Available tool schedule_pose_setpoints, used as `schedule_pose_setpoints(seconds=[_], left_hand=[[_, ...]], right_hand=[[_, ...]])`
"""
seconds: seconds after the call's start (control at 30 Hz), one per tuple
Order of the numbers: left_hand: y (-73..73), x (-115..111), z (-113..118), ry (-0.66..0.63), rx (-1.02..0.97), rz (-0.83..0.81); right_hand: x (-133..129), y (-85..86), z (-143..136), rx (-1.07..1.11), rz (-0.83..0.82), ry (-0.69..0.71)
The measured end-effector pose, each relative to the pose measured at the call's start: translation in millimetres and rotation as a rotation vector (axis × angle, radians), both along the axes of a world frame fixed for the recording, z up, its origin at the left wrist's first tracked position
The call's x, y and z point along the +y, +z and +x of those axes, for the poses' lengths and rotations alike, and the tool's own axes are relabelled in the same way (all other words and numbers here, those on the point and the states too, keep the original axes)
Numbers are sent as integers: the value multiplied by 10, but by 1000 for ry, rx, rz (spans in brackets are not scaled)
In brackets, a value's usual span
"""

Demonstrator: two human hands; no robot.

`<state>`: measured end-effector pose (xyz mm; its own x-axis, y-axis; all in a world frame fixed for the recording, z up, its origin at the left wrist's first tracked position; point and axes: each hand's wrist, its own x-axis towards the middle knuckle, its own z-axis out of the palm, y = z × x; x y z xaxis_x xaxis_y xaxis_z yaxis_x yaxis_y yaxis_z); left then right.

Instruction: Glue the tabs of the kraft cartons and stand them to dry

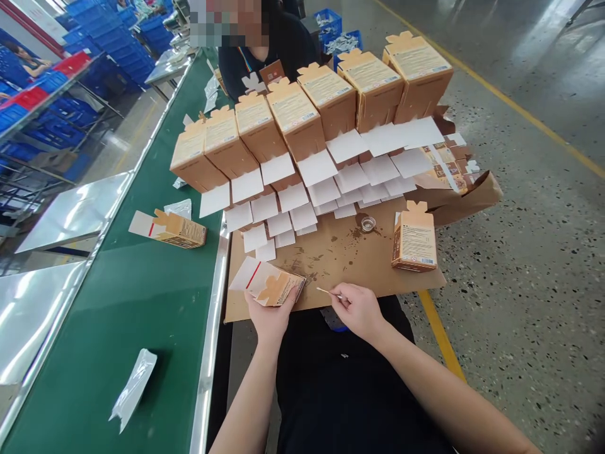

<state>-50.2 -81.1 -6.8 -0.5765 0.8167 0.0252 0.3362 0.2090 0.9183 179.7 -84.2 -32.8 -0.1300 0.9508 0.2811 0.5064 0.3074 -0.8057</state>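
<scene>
My left hand (271, 315) is closed around a small tan carton (278, 287) whose white flap with a red strip sticks out to the left. Between the fingertips of my right hand (358, 309) is a thin cotton swab (326, 291), its tip pointing left toward the carton but apart from it. Both hands are at the near edge of a brown cardboard sheet (340, 271) marked with dark wet spots. On that sheet stands a small clear dish (367, 224). To its right is another upright carton (414, 243) with a scalloped top flap.
Stacked cartons (295, 116) with white flaps line the far side of the sheet. On the left runs a green conveyor belt (155, 302) carrying an opened carton (177, 228) and a silvery packet (135, 391). A person (288, 44) sits across from me. Blue crates (345, 43) stand behind.
</scene>
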Motion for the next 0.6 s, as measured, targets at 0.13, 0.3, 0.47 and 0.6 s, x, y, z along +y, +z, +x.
schedule_pose_setpoints(seconds=[0.13, 0.3, 0.47, 0.6], left_hand=[[-59, 4, 80, 39, 106, 70], [-124, 29, 130, 47, 135, 147], [-187, 45, 118, 85, 142, 113], [-261, 82, 134, 79, 129, 112]], right_hand=[[-69, 3, 63, 20, 27, -20], [-127, 22, 80, 46, 57, -40], [-180, 85, 89, 67, 50, -16], [-205, 102, 138, 42, 18, -23]])
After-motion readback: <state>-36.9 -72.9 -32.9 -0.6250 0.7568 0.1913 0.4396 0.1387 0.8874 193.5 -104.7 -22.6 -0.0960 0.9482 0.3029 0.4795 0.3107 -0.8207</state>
